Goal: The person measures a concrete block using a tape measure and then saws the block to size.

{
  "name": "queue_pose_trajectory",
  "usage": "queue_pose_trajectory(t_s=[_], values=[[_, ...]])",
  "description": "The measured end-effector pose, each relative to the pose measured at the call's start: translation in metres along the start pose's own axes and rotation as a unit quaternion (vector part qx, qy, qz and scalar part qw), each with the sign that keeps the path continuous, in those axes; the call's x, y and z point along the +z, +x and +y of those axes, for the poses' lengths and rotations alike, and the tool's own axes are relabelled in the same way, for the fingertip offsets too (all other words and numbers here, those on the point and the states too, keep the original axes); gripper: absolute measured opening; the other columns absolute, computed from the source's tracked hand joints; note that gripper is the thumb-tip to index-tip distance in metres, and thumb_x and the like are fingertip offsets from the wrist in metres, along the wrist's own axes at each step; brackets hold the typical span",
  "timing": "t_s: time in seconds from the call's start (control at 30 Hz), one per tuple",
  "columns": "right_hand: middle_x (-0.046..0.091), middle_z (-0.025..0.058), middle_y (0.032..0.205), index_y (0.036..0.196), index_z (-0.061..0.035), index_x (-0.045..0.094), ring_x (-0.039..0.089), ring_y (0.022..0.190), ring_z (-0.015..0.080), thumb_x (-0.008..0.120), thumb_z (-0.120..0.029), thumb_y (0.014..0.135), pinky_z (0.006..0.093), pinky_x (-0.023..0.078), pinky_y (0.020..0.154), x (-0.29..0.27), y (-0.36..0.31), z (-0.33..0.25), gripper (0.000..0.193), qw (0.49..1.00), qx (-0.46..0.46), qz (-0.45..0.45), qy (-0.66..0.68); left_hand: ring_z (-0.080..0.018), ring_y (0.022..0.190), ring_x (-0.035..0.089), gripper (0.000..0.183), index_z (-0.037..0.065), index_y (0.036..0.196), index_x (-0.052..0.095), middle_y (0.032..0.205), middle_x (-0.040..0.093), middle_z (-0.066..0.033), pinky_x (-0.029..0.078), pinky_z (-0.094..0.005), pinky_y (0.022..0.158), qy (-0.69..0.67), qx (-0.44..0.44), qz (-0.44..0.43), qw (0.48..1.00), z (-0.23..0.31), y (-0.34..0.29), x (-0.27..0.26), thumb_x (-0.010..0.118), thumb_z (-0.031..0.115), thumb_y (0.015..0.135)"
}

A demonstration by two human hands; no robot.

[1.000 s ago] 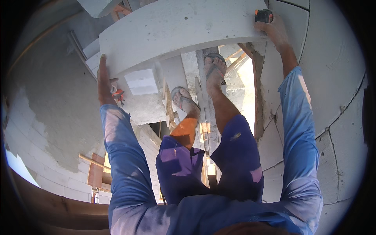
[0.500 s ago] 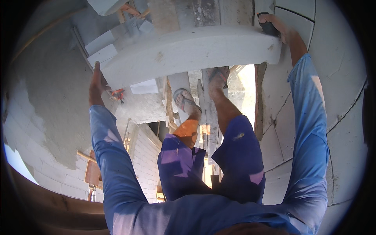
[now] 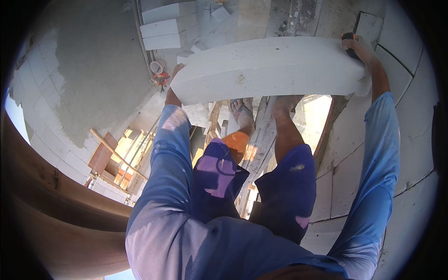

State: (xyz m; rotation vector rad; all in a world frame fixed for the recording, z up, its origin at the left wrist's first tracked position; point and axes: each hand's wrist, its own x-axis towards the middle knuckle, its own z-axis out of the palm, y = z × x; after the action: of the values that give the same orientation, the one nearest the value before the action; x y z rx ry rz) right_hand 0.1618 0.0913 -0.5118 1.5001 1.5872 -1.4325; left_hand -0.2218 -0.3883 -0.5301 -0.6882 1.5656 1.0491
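- While holding up the long white block [image 3: 275,70] crosswise, had the left grip [image 3: 175,82] curled partway round its left end; could not make out the fingertips behind it.
- At the block's right end, had the right grip [image 3: 362,49] bent closed about a black-and-orange tool [image 3: 349,43], pressed near the block's upper corner; could not tell the share of weight on those fingers.
- Could have lost the right end first; likely cause, a tool crowding the fingers and leaving less contact with the block.
- Could have let the tool slip off past that same end, from any quick change of hold.
- Stood on planks [image 3: 262,135] below the block, with the left foot [image 3: 242,114] in sight and the right foot [image 3: 285,105] partly covered by it; might have stumbled through a blind step or sudden twist.
- Saw a bright gap [image 3: 317,114] under the block's right half, beside the planks; a bad spot for anything dropped.
- Had little room right of the block, close to the block wall [image 3: 347,179]; might have chipped a corner there by swinging wide.
- Had more open room left of the block, apart from a white cup [image 3: 157,66] and a stack of white blocks [image 3: 161,35] beyond its left end.
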Motion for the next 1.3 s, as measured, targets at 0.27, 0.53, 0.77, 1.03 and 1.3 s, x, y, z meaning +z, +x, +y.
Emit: queue_pose_trajectory(t_s=[0.27,0.53,0.77,1.03,1.3], values=[[0.057,0.0024,0.071,0.081,-0.0057,0.065,0.054,0.066,0.015,0.066,-0.027,0.059,0.0282,0.042,0.064,0.012,-0.034,0.001,0.031,0.997,-0.07,0.039,-0.024,-0.0275,0.101,0.062,0.059,0.005,0.123,0.054,0.112,0.063,-0.0135,0.049,-0.0397,0.088,-0.161,-0.004,0.024,0.987,-0.077,-0.116,0.001,0.044,0.05,0.087],[0.06,0.0098,0.085,0.105,-0.0007,0.058,0.057,0.074,0.0191,0.066,-0.033,0.06,0.0288,0.043,0.068,-0.03,-0.116,-0.08,0.056,0.989,-0.085,0.066,-0.105,-0.0289,0.1,0.062,0.066,0.003,0.13,0.049,0.118,0.059,-0.0165,0.051,-0.0415,0.087,-0.183,0.082,0.03,0.979,-0.099,-0.236,-0.002,0.041,0.053,0.088],[0.058,0.0102,0.086,0.105,0.0025,0.055,0.056,0.076,0.0211,0.065,-0.031,0.06,0.0312,0.044,0.072,-0.105,-0.201,-0.163,0.056,0.971,-0.164,0.072,-0.159,-0.0283,0.106,0.06,0.064,0.001,0.13,0.048,0.12,0.058,-0.0165,0.05,-0.0398,0.091,-0.298,0.082,-0.044,0.95,-0.14,-0.348,0.039,0.038,0.049,0.089],[0.055,0.0074,0.084,0.1,0.0005,0.054,0.053,0.077,0.0179,0.063,-0.027,0.06,0.0295,0.043,0.07,-0.183,-0.337,-0.274,0.05,0.956,-0.141,0.071,-0.248,-0.0299,0.113,0.055,0.064,0.008,0.136,0.043,0.126,0.053,-0.0152,0.046,-0.0426,0.095,-0.47,-0.026,-0.168,0.866,-0.099,-0.513,0.1,0.043,0.049,0.087],[0.052,0.0016,0.083,0.099,-0.0022,0.056,0.05,0.074,0.0127,0.062,-0.024,0.061,0.0262,0.042,0.069,-0.213,-0.447,-0.276,0.044,0.965,-0.154,0.043,-0.206,-0.03,0.122,0.047,0.075,0.01,0.143,0.027,0.135,0.042,-0.0166,0.042,-0.044,0.099,-0.44,-0.003,-0.141,0.887,-0.101,-0.643,0.088,0.049,0.053,0.086]])
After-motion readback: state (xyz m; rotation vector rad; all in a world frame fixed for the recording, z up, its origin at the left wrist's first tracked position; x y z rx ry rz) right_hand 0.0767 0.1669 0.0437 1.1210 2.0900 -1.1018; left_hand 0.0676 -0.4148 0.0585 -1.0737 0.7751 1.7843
